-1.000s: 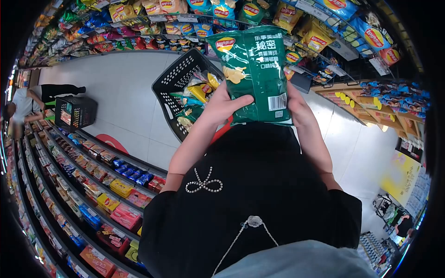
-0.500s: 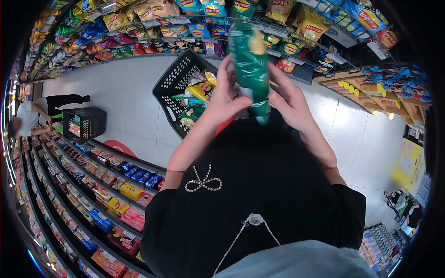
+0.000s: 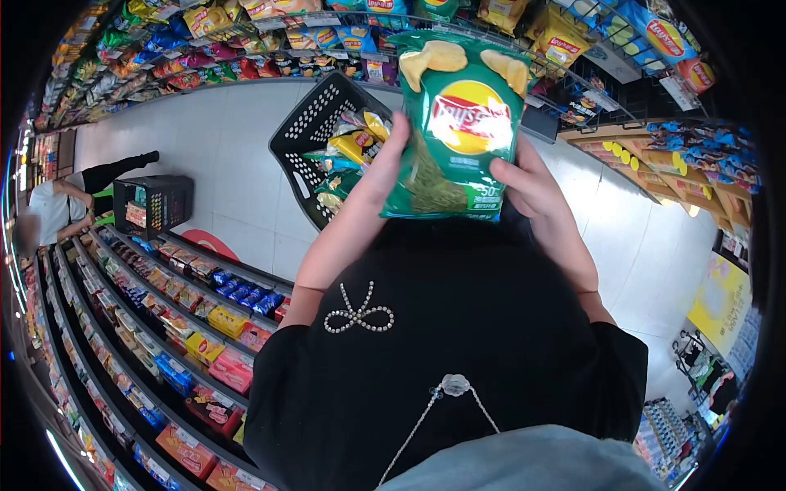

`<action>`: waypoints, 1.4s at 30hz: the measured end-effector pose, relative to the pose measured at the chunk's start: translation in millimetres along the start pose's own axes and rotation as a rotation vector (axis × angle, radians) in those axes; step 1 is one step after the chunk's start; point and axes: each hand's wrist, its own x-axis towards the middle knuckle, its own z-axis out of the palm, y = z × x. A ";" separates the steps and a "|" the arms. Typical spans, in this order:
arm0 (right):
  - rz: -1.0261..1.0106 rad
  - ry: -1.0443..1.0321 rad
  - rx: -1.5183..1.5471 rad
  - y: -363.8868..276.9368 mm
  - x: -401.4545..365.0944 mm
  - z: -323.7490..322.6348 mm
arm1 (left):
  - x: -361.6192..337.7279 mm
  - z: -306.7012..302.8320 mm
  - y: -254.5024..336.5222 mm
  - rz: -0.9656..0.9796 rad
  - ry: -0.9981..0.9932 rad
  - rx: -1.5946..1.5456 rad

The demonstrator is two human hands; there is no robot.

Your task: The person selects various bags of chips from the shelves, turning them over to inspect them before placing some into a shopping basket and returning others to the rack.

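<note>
My grip clamps the green Lay's bag point(image 3: 463, 127), left hand point(image 3: 386, 164) at nine o'clock, right hand point(image 3: 530, 182) at three; I'd squeeze lightly.

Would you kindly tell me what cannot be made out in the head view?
All in the head view:
Back of the green chip bag: faces away.
Much of the left hand: behind the bag.
Part of the black basket: behind the left forearm.
Shelf labels: print too small.
</note>
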 end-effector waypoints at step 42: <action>-0.010 0.176 -0.201 -5.8 7.6 -9.7 | 17.2 1.9 3.5 0.087 0.057 0.402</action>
